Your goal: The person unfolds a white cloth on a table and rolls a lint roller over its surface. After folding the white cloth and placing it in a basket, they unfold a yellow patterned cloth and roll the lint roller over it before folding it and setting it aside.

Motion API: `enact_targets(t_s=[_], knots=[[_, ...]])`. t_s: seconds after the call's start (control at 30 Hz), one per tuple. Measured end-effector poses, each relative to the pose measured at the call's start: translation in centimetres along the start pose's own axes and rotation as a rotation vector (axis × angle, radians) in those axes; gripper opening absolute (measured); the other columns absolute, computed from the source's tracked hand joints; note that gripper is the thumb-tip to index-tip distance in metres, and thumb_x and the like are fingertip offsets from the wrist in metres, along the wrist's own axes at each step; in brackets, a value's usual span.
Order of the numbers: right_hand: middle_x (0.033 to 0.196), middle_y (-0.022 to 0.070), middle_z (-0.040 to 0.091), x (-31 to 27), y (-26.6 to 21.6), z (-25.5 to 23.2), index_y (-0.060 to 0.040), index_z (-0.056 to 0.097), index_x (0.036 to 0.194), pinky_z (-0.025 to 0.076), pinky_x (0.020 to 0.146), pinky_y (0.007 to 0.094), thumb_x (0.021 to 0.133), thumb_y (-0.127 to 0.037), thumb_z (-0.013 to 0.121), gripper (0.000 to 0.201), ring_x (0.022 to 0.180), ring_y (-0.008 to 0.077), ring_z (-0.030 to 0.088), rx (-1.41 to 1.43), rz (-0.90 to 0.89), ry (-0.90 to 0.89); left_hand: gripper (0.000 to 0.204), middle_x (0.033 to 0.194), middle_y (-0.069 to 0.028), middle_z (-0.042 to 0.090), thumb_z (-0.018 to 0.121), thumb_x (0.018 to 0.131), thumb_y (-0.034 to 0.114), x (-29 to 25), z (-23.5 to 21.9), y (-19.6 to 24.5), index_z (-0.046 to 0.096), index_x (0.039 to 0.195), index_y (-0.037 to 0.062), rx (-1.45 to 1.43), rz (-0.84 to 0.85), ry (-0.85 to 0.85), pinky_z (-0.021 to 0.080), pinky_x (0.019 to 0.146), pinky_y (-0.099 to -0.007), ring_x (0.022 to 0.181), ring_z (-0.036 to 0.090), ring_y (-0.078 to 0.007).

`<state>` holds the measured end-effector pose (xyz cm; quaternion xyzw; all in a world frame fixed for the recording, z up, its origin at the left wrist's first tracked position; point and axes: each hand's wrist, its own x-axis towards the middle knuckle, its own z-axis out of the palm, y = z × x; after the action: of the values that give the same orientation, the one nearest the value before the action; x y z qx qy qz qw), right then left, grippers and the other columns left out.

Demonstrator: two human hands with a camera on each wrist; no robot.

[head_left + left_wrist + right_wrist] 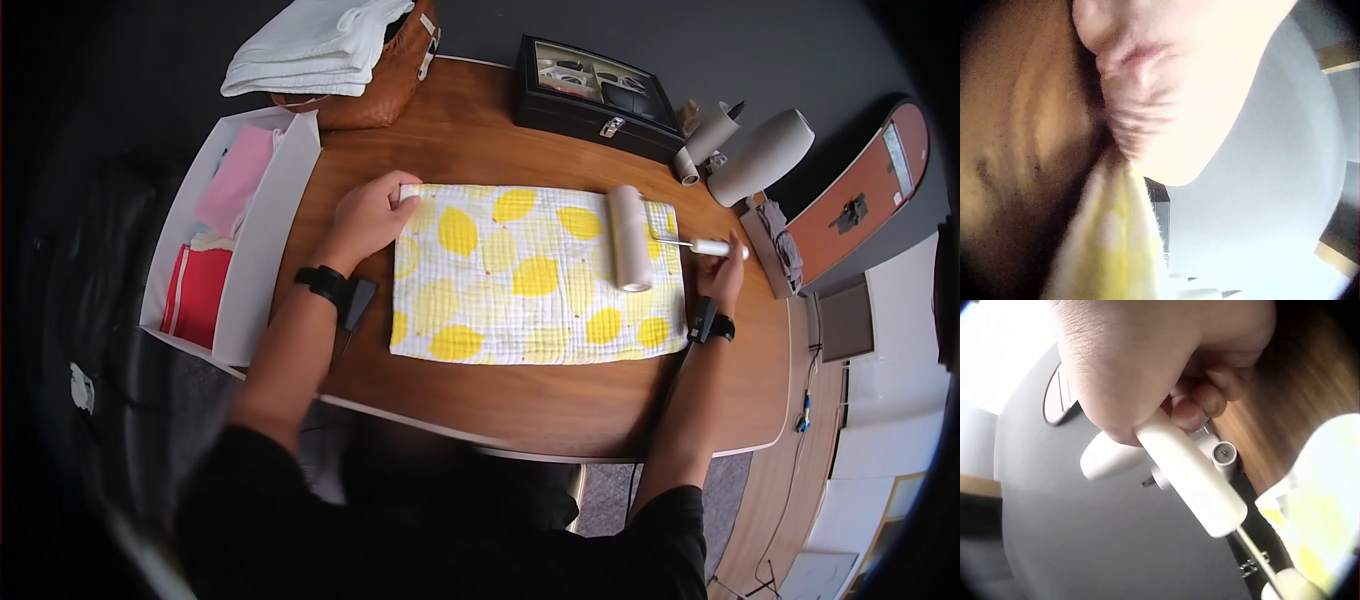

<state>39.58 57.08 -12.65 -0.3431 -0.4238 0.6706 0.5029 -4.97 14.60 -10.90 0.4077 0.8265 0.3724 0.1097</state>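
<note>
A folded white cloth with yellow lemons (535, 275) lies flat on the wooden table (540, 405). My left hand (372, 222) pinches its far left corner; in the left wrist view the cloth (1110, 244) hangs in a fold below the fingers. My right hand (722, 278) grips the white handle (1191, 478) of a lint roller, fingers curled round it. The lint roller's pale cylinder (630, 240) overlaps the right part of the cloth, joined to the handle by a thin metal rod (1260, 562).
To the left stands a white box (250, 270) holding pink and red cloths. Behind it sit folded white towels (310, 50) on a brown leather bag (385, 90). A black glass-topped case (590, 125), a white bottle-like object (765, 155) and a leaning mirror (860, 210) line the back right.
</note>
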Motion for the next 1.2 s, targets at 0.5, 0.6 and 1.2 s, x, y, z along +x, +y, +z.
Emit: enact_targets(t_s=[0.5, 0.6, 1.2], knots=[[0.072, 0.0013, 0.062, -1.6, -1.0, -0.2, -0.0101, 0.061, 0.096, 0.042, 0.049, 0.0211, 0.106, -0.041, 0.071, 0.034, 0.054, 0.0086, 0.053, -0.049, -0.057, 0.093, 0.03, 0.083, -0.0042, 0.068, 0.071, 0.103, 0.018, 0.6, 0.3, -1.2, 0.071, 0.129, 0.0024, -0.137, 0.039, 0.027, 0.052, 0.07, -0.0311, 0.074, 0.063, -0.0126], [0.074, -0.0009, 0.06, -0.1, -1.6, -3.5, -0.0079, 0.064, 0.093, 0.045, 0.051, 0.0212, 0.104, -0.037, 0.073, 0.033, 0.055, 0.0068, 0.052, 0.207, -0.148, 0.231, 0.031, 0.078, -0.0027, 0.064, 0.07, 0.103, 0.019, 0.7, 0.8, -1.9, 0.071, 0.129, 0.0025, -0.14, 0.053, 0.043, 0.05, 0.067, -0.031, 0.07, 0.059, -0.0116], [0.06, -0.0044, 0.047, -2.7, 0.6, 3.2, -0.0099, 0.061, 0.082, 0.029, 0.05, 0.0268, 0.107, -0.042, 0.067, 0.041, 0.051, 0.0073, 0.039, -0.208, 0.02, -0.099, 0.029, 0.079, -0.0022, 0.066, 0.068, 0.105, 0.018, 0.9, 1.1, -1.9, 0.071, 0.129, 0.0014, -0.244, 0.013, 0.017, 0.05, 0.069, -0.0294, 0.072, 0.06, -0.0098]])
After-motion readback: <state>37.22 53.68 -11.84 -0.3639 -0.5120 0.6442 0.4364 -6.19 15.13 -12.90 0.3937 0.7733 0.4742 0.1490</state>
